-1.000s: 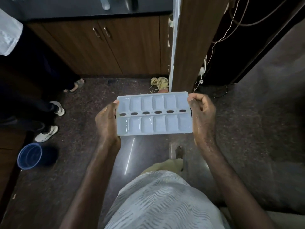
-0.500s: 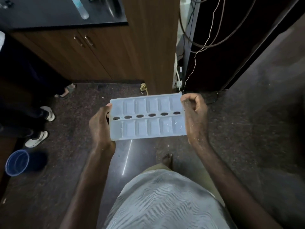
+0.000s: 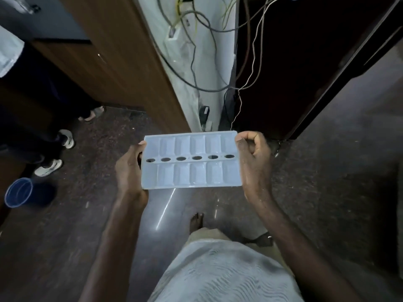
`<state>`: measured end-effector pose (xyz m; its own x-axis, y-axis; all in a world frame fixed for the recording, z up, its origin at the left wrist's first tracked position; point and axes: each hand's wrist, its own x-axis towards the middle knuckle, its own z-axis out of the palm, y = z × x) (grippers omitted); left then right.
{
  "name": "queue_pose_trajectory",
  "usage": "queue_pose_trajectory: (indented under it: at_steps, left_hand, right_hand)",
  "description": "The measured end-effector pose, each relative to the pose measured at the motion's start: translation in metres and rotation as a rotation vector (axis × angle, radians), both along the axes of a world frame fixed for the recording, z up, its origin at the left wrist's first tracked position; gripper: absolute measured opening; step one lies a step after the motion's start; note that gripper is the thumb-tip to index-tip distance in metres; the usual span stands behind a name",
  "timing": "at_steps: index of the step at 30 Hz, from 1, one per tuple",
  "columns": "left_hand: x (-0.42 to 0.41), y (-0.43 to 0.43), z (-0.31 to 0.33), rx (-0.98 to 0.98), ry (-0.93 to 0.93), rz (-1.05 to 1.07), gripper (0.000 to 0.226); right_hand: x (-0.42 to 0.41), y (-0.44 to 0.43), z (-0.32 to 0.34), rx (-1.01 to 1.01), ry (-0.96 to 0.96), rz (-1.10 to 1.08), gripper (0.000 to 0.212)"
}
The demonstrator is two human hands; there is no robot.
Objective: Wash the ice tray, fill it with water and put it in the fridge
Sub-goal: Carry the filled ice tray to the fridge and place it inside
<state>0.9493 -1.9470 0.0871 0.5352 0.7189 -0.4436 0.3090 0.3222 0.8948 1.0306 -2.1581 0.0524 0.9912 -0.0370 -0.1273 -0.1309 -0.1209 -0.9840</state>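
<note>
Floor (image 3: 87, 225): dark speckled stone, fills most of frame, glossy streak below the tray. Dark maroon fridge (image 3: 305, 62) upper R, tall, its side facing camera. Wooden cabinet (image 3: 122, 68) upper L, dark countertop above it. White wall strip (image 3: 192, 51) btwn cabinet and fridge, w/ tangled cables (image 3: 205, 83) hanging across it.

Ice tray (image 3: 192, 162): pale translucent, held roughly level at waist height over floor, centre frame, long axis L–R. Two rows of cells, row of six oval holes along the middle. Cells look wet/glossy; water level can't tell.

L hand (image 3: 128, 171) on tray's L short edge: thumb on top of rim, fingers curled under, clamped on. R hand (image 3: 254, 164) on R short edge: thumb + forefinger pinch the far corner rim, other fingers curled in, palm along the edge. Droplets on R wrist. Both forearms extended fwd, elbows bent, tray well out from body.

Wearer's bare foot (image 3: 196, 221) on floor under tray, just ahead of pale patterned garment (image 3: 218, 275).

L side: another person's legs, white shoes (image 3: 49, 167). Blue cup (image 3: 18, 192) near L edge. Nothing btwn tray and fridge.
</note>
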Motion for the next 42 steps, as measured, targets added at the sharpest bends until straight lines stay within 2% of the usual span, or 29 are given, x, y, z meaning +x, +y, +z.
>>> queue_pose_trajectory:
  at_steps: [12,19,29,32,37,42]
  left_hand:
    - [0.086,-0.171,0.009,-0.038,-0.039,0.093,0.022]
    - [0.186,-0.237,-0.002,-0.062,-0.051,0.122,0.021]
    - [0.353,-0.318,0.008,-0.023,-0.055,0.002,0.02]
    - [0.392,-0.341,0.018,-0.012,-0.056,-0.01,0.018]
    - [0.444,-0.38,0.026,0.03,-0.022,-0.003,0.025]
    - [0.484,-0.439,0.02,0.022,-0.025,0.018,0.018]
  right_hand:
    - [0.114,-0.158,0.017,-0.033,-0.023,0.09,0.006]
    - [0.216,-0.217,0.0,-0.042,-0.025,0.068,0.007]
    - [0.359,-0.308,0.01,-0.004,-0.046,-0.045,0.005]
    - [0.392,-0.332,0.018,0.01,-0.061,-0.069,0.01]
    - [0.441,-0.373,0.023,0.019,-0.073,-0.072,0.003]
    - [0.487,-0.434,0.021,0.004,-0.05,-0.053,0.009]
